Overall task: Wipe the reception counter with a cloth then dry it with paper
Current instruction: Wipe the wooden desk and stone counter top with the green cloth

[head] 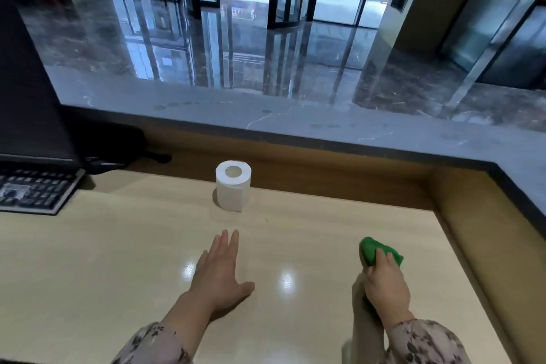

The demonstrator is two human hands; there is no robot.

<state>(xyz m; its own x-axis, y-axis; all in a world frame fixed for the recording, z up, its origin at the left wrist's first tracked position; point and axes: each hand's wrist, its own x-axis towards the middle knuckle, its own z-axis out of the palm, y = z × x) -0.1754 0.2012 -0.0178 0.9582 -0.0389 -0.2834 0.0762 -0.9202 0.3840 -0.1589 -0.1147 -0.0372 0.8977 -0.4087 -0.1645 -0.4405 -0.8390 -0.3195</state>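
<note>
From the head camera, the right hand is curled round a green cloth, bunched into a wad and pressed to the counter near its right-hand wall. The left hand lies flat on the counter with straight fingers and holds nothing.

The cloth looks soft, limp and light. It should slide easily on this glossy top, so it probably wants the palm on top and the fingers over its front edge, as it is gripped now. Spreading it flatter would cover more surface.

The paper roll stands upright further back, well apart from both hands, just short of the raised stone ledge. It is likely light, squashy and easy to tip or tear, so it is best steadied round its sides while a sheet is pulled from the loose end.

A keyboard sits far left.
</note>
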